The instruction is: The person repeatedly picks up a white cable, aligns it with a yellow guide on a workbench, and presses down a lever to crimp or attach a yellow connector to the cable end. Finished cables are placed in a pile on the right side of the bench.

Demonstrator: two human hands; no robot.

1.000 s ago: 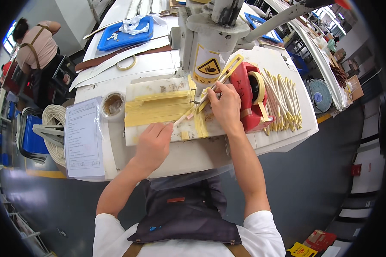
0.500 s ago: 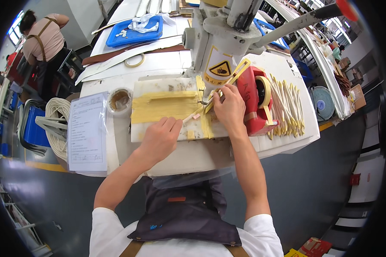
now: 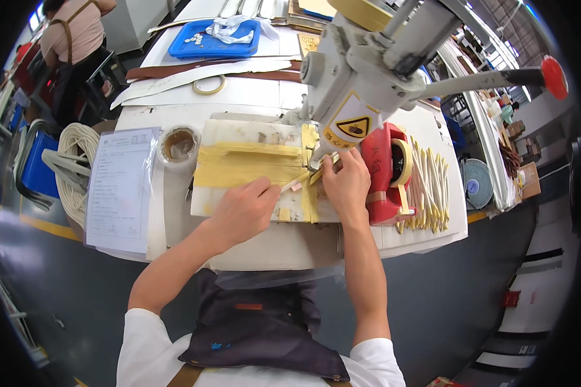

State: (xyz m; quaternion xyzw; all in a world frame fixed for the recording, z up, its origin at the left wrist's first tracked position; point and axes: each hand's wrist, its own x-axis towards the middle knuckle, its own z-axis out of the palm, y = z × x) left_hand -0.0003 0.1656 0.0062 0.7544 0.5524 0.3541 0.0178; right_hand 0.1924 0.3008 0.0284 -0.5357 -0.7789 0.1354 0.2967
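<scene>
My left hand (image 3: pixel 246 205) pinches one end of a thin white cord (image 3: pixel 292 184), which runs toward the metal tip of a grey hand press (image 3: pixel 361 77). Just right of that tip my right hand (image 3: pixel 347 182) has its fingertips closed on the cord's yellow-taped part (image 3: pixel 334 157), mostly hidden by fingers and press. Both hands work over a whitish board (image 3: pixel 239 132) partly covered with yellow tape. A small pink piece (image 3: pixel 296 188) lies beside the cord.
A red tape dispenser (image 3: pixel 377 158) stands right of my right hand, beside a row of yellow-tipped white cords (image 3: pixel 426 184). To the left are a tape roll (image 3: pixel 179 147) and a sleeved paper sheet (image 3: pixel 122 187). A blue tray (image 3: pixel 206 48) lies farther back. Another person sits far left.
The whole view has tilted and shifted, so the press sits farther right. My hands keep their places over the board. The yellow end sticking up beyond my right hand no longer shows.
</scene>
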